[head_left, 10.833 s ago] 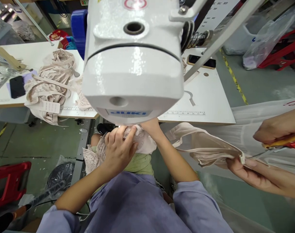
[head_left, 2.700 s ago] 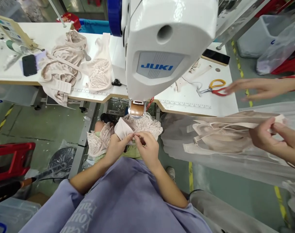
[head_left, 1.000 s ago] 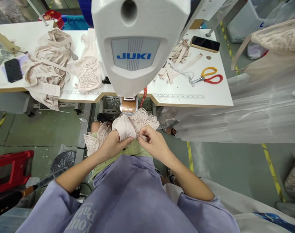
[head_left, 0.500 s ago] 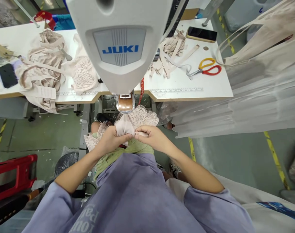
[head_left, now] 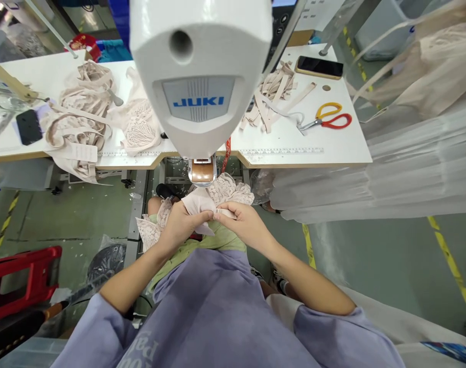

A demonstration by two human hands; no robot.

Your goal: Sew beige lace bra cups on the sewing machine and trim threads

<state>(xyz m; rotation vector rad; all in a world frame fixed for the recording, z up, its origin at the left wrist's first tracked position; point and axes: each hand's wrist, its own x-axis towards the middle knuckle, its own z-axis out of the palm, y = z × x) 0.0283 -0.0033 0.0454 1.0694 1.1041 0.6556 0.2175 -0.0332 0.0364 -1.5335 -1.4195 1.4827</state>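
Note:
My left hand (head_left: 184,223) is closed on a pale pink lace-trimmed garment (head_left: 196,201), its thumb pressed on the smooth cloth. Opposite it, my right hand (head_left: 241,222) pinches the same garment, and the fingertips of both hands nearly meet. Lace parts of the garment spread beyond my hands and hang down at the left over my lap. Just above the cloth is the rounded, brown-fronted lower end (head_left: 203,174) of the white JUKI sewing machine (head_left: 198,97). What lies inside my fingers is partly hidden.
The white table (head_left: 286,152) holds pale garments (head_left: 82,110) at left and cut strips (head_left: 277,84) at right. Scissors (head_left: 332,116) and a phone (head_left: 319,67) lie farther right. Sheer plastic (head_left: 394,174) hangs beyond the right edge. A red stool (head_left: 26,276) stands at lower left.
The view has tilted and shifted a little, so the machine and table appear lower and farther right. Both hands keep hold of the garment, and the cloth between them has shifted slightly.

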